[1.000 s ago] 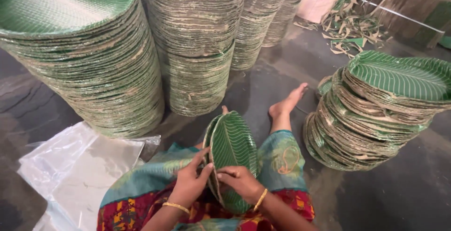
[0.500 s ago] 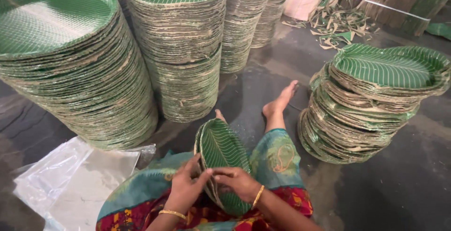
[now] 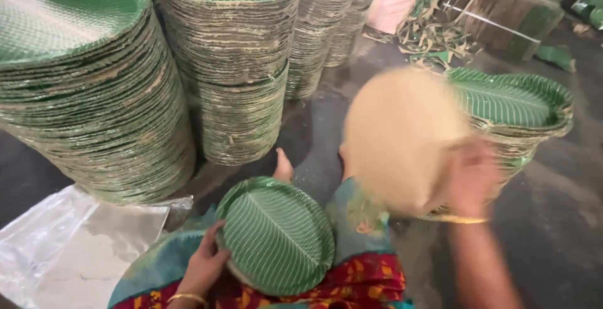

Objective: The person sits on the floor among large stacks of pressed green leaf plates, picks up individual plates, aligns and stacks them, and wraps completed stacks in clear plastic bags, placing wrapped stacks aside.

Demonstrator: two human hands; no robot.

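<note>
A small stack of green leaf-patterned paper plates rests on my lap, face up. My left hand grips its left rim. My right hand holds one plate out to the right, its plain tan underside toward me, blurred by motion. That plate is in front of a low stack of green plates on the floor at right.
Tall stacks of the same plates stand at left, centre and behind. A clear plastic sheet lies on the dark floor at lower left. Green trimmings and boards lie at the back right. My bare feet point forward.
My right hand has lifted one plate off the lap stack and swung it to the right, underside up. The lap stack has tipped from on edge to lying flatter.
</note>
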